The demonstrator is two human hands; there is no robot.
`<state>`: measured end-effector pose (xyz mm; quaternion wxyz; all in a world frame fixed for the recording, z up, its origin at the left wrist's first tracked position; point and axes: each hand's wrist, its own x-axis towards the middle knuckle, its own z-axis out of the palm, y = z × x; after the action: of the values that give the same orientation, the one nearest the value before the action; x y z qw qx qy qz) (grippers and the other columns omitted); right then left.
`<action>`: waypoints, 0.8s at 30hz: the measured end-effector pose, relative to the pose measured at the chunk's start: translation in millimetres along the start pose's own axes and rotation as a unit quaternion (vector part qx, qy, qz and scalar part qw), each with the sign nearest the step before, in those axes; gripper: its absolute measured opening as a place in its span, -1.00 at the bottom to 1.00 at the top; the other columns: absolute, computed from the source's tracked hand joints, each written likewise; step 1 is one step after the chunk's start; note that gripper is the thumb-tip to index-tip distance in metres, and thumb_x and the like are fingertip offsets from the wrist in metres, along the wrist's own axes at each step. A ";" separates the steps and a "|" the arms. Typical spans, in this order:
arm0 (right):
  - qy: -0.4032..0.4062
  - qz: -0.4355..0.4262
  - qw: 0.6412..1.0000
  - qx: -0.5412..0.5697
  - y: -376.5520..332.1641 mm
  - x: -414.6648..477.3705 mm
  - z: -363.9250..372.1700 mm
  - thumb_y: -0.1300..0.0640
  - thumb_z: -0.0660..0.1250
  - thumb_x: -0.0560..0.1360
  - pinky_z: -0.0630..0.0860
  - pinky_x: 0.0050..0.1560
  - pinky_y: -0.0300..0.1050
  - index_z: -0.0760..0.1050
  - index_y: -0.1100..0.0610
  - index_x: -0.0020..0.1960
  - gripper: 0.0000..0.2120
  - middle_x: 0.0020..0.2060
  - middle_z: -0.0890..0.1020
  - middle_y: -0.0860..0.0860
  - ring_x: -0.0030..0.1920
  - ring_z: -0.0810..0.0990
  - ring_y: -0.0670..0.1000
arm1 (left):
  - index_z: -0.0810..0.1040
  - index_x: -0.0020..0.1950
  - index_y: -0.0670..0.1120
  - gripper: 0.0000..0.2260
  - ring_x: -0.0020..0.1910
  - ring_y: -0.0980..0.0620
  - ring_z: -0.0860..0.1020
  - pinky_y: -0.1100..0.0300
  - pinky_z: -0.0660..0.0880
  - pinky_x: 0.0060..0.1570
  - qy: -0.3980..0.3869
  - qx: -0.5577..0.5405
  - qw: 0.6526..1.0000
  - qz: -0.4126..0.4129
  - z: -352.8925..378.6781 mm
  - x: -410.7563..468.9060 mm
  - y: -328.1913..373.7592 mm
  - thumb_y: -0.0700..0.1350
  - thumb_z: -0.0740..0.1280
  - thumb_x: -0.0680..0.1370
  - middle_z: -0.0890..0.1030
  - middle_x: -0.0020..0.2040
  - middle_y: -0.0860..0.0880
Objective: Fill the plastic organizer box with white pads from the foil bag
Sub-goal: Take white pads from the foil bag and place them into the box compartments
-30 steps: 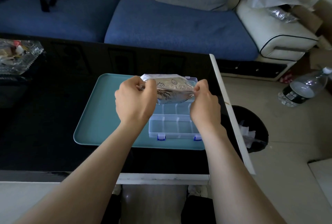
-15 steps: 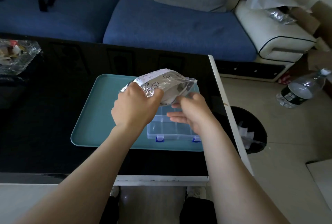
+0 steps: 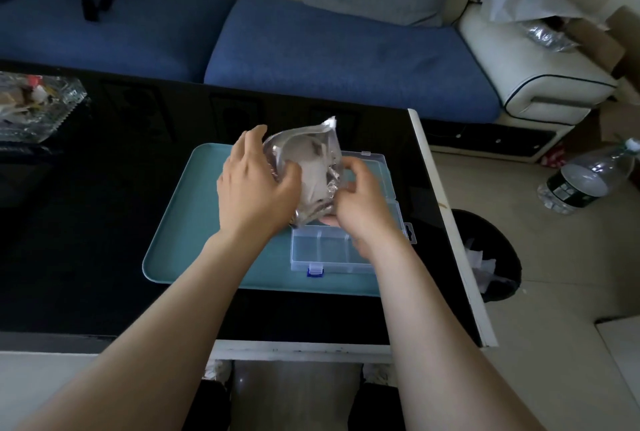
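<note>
Foil bag [image 3: 304, 150] is held off the tray, over the far half of the plastic organizer box [image 3: 329, 250]. Its long axis is tilted: far corner high, near end low toward the box. White pads [image 3: 313, 181] show through the opening on its right side. Left hand [image 3: 256, 188] wraps the bag's left flank. Right hand [image 3: 360, 202], fingers curled, pinches the right edge at the opening and is nearer the pads. Near compartments look empty. Box sits on the right of the teal tray [image 3: 207, 223].

No text, number or brand is legible. The foil bag [image 3: 304, 153] shows only blurred dark marks; the dark label [image 3: 568, 193] on the plastic bottle [image 3: 599, 171] is too small to read.
</note>
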<state>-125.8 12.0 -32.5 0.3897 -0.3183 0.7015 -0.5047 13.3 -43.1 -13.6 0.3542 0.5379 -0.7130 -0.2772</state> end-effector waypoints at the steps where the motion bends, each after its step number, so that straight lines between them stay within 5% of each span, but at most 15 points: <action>1: -0.017 0.000 1.000 -0.002 -0.1 -0.7 4.8 0.30 0.21 0.64 0.73 -0.01 0.28 0.52 -0.23 0.16 -0.59 0.10 0.73 0.06 0.01 0.77 0.19 | 0.40 0.52 0.01 -0.48 0.35 -0.17 0.49 -0.18 0.42 0.37 0.011 -0.017 1.000 -0.016 -4.0 2.1 0.0 0.06 0.18 0.55 0.57 0.37 -0.09; 3: -0.043 -0.016 0.999 -0.020 2.9 0.8 16.1 0.31 0.15 0.62 0.68 0.02 0.38 0.55 -0.24 0.17 -0.53 0.08 0.74 0.07 0.05 0.74 0.28 | 0.52 0.39 0.05 -0.62 0.21 -0.15 0.56 -0.15 0.51 0.23 0.034 -0.034 0.998 -0.039 -11.2 6.0 -1.9 0.02 0.12 0.63 0.66 0.17 -0.04; 8: -0.078 -0.052 0.994 -0.062 8.4 3.6 41.3 0.33 0.14 0.65 0.58 -0.13 -0.06 0.46 -0.15 0.41 -0.51 0.04 0.74 0.08 -0.10 0.70 0.07 | 0.58 0.11 -0.10 -0.71 -0.05 -0.20 0.57 -0.14 0.54 -0.05 0.067 0.014 0.997 -0.040 -22.1 10.0 -12.8 -0.07 0.08 0.72 0.62 -0.10 -0.07; 11: -0.046 -0.068 0.987 -0.135 6.4 0.4 53.2 0.17 0.31 0.66 0.49 -0.15 -0.13 0.29 -0.05 0.51 -0.54 -0.06 0.68 0.02 -0.13 0.65 0.01 | 0.56 0.16 -0.12 -0.72 -0.07 -0.20 0.56 -0.17 0.53 -0.07 0.091 0.065 0.993 -0.030 -30.0 12.8 -22.6 -0.08 0.07 0.75 0.62 -0.06 -0.11; 15: 0.105 -0.179 0.955 -0.212 -6.1 -3.3 68.8 0.33 0.39 0.53 0.53 -0.03 -0.12 0.54 0.14 0.22 -0.72 0.00 0.62 0.01 0.00 0.59 0.01 | 0.56 0.24 -0.13 -0.72 -0.01 -0.19 0.54 -0.06 0.45 -0.04 0.056 0.076 0.995 -0.037 -34.9 17.8 -37.1 -0.10 0.08 0.75 0.64 0.05 -0.13; 18: 0.057 -0.145 0.967 -0.204 -10.6 -3.4 80.0 0.30 0.42 0.52 0.65 0.03 -0.07 0.71 0.18 0.07 -0.84 -0.11 0.73 0.05 -0.05 0.69 0.04 | 0.56 0.21 -0.14 -0.73 -0.02 -0.11 0.45 0.05 0.29 -0.07 0.025 0.058 0.996 -0.068 -33.5 19.4 -38.7 -0.10 0.08 0.74 0.61 0.04 -0.11; 24: 0.087 -0.073 0.963 -0.244 0.6 4.0 92.7 0.24 0.42 0.54 0.51 -0.05 -0.11 0.62 0.28 0.10 -0.84 -0.03 0.67 0.15 0.08 0.61 0.16 | 0.50 0.33 -0.11 -0.71 -0.01 -0.09 0.44 0.06 0.35 -0.02 -0.013 0.007 0.992 -0.125 -35.6 24.4 -48.0 -0.12 0.06 0.72 0.56 0.12 -0.09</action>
<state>-47.4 -33.8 -51.3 0.2000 -0.4088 0.8097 -0.3705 65.1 -80.0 -24.6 0.3036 0.6214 -0.6467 -0.3218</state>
